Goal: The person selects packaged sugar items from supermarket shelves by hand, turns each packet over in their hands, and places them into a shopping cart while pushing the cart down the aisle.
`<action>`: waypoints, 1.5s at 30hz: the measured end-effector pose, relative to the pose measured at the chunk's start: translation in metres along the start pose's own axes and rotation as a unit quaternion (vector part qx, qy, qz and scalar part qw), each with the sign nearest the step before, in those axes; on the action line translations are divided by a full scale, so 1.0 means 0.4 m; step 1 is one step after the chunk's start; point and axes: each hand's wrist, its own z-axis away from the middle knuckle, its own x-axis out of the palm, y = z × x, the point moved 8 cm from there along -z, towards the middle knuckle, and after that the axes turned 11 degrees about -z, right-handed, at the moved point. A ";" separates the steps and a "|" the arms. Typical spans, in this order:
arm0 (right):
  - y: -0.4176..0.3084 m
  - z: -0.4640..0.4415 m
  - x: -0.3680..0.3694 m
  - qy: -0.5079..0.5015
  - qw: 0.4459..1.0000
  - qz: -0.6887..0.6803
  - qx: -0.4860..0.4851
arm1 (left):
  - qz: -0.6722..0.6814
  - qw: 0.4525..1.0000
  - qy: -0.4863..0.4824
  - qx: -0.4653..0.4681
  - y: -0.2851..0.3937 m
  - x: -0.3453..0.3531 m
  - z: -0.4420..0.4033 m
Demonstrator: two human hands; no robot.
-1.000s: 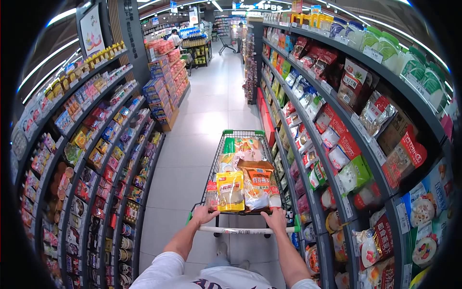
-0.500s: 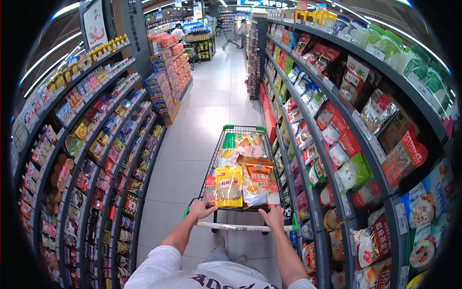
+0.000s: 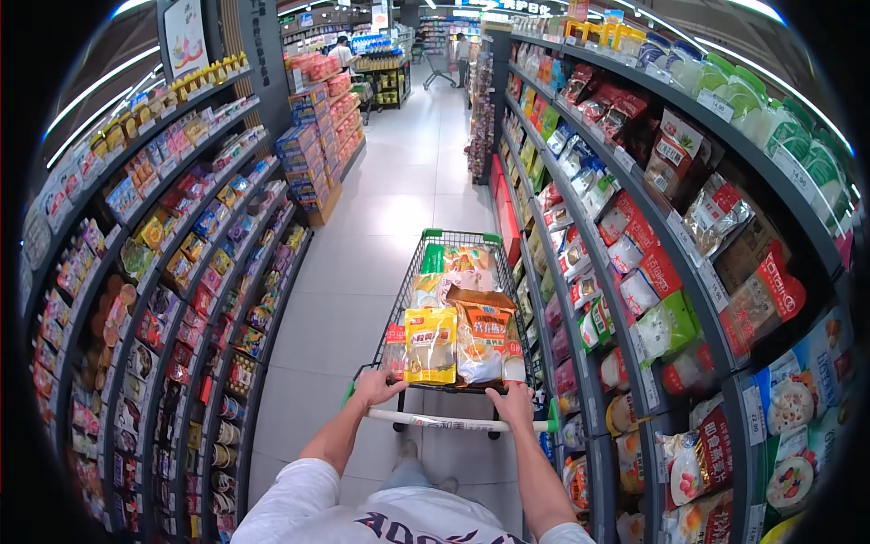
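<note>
Pale, glossy tiles cover the floor (image 3: 362, 272) of a store aisle between a left shelf (image 3: 172, 272) of small packets and a right shelf (image 3: 625, 263) of bagged foods. On the floor stands the cart (image 3: 419, 299), a dark wire basket with green corners, holding a yellow bag (image 3: 430, 346) beside an orange-and-white bag (image 3: 486, 343). The fingers of the left hand (image 3: 373, 388) and right hand (image 3: 515, 405) rest at the cart's near edge, probably curled on it.

Both hands (image 3: 444, 399) rest at the loaded shopping cart (image 3: 419, 299), between stocked shelves (image 3: 625, 245).
</note>
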 end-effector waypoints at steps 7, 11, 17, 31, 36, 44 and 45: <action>-0.014 0.007 -0.008 -0.009 1.000 -0.006 0.001 | 0.008 1.000 0.015 0.004 -0.003 -0.001 0.003; -0.016 0.009 -0.010 -0.017 1.000 -0.006 0.008 | 0.002 1.000 0.012 0.001 -0.001 -0.001 0.004; -0.013 0.007 -0.011 -0.014 1.000 -0.001 0.000 | -0.002 1.000 0.002 0.000 0.010 -0.009 0.008; -0.007 0.001 -0.012 -0.011 1.000 -0.002 0.009 | 0.002 1.000 0.000 -0.004 0.012 -0.008 0.004; -0.006 0.000 -0.011 -0.015 1.000 -0.003 0.009 | 0.000 1.000 0.000 -0.002 0.015 -0.015 0.008; -0.007 0.001 -0.009 -0.017 1.000 -0.003 0.009 | -0.025 1.000 -0.001 -0.003 0.011 -0.013 0.006; -0.007 0.001 -0.009 -0.019 1.000 -0.002 0.011 | -0.024 1.000 -0.002 -0.004 0.012 -0.014 0.006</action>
